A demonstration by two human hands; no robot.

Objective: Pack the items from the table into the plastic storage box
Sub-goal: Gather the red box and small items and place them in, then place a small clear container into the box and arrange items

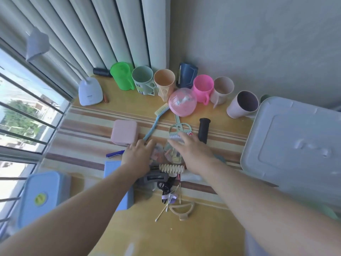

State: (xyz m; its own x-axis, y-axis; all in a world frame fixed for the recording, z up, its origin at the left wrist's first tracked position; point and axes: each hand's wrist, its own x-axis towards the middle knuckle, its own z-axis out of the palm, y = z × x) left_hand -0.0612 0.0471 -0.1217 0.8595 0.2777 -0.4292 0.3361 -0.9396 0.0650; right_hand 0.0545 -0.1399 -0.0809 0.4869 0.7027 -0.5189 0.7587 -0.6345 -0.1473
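Both my arms reach forward over the table. My left hand [137,154] hovers palm down with fingers apart, beside a pink square case [124,132]. My right hand [190,150] is spread over a clear packet of small items [164,154] and the bristles of a green brush [178,129]; whether it touches them I cannot tell. A cream hair claw [171,169], a grey clip [149,179] and black clips [164,187] lie just below my hands. The large grey plastic storage box [295,145] with its lid on stands at the right.
A row of cups runs along the back: green [122,75], mint [143,80], peach [165,83], pink [203,89], beige [222,89]. A pink ball [182,102], black tube [203,130], blue brush [156,122], white lamp [90,91], blue boxes [44,196], cotton swabs [162,212].
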